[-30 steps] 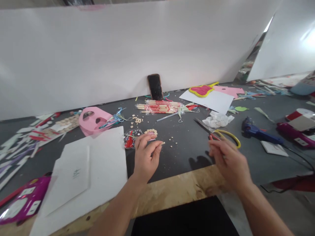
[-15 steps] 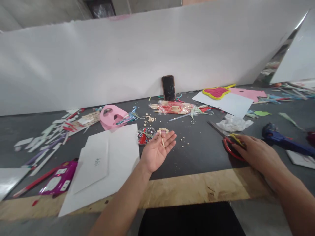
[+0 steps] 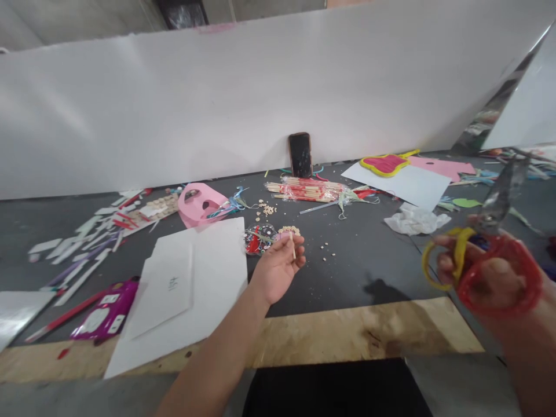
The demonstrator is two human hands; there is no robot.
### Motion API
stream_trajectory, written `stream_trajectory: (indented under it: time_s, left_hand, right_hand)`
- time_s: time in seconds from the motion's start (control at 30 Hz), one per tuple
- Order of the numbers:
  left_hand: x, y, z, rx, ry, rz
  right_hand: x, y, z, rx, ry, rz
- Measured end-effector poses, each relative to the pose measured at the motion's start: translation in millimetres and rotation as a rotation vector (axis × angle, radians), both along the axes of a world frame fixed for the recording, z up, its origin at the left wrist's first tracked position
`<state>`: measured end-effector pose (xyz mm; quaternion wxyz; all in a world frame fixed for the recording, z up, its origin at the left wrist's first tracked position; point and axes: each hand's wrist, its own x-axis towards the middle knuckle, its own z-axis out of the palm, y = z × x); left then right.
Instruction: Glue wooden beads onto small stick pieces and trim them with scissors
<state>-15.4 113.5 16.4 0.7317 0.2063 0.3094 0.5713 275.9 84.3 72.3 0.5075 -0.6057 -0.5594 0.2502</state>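
Observation:
My left hand (image 3: 278, 267) is palm up over the dark table, its fingers curled round a short pale wooden stick (image 3: 294, 248). Just beyond it lie a clear container of red and dark bits (image 3: 257, 240) and small pale wooden pieces (image 3: 269, 209). At the right, raised off the table, my right hand (image 3: 495, 278) is closed on a pair of scissors (image 3: 504, 231). One handle loop is red, the other yellow, and the blades point up and away from me.
A phone (image 3: 300, 154) leans on the white partition. Before it lies a bundle of wrapped sticks (image 3: 306, 190). White sheets (image 3: 219, 272) and a purple pack (image 3: 104, 313) are at left. Crumpled tissue (image 3: 417, 219) and a pink, yellow-edged shape (image 3: 386, 164) lie right.
My right hand has lifted the scissors off the table and turned them blades up, moving right. The fingers of my left hand have curled in around the stick.

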Motion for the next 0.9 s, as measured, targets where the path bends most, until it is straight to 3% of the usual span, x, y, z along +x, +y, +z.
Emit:
stream_trajectory:
  time_s: [0.1, 0.3, 0.43, 0.57, 0.9]
  left_hand:
    - [5, -3, 0.7, 0.01, 0.128, 0.013]
    - [9, -9, 3.0, 0.025, 0.278, -0.034]
    - [9, -12, 2.4, 0.131, 0.332, -0.089]
    - [10, -14, 0.7, 0.237, 0.443, -0.134]
    - [11, -16, 5.3, 0.322, 0.743, -0.176]
  right_hand:
    - [-12, -8, -9.4, -0.031, 0.106, 0.18]
    - [-49, -22, -30.1, -0.018, -0.606, 0.426]
    - [-65, -24, -37.7, -0.056, -0.825, 0.481]
    - [-68, -25, -40.6, -0.081, -0.849, 0.497]
    - [-71, -29, -43.3, -0.12, -0.766, 0.532]
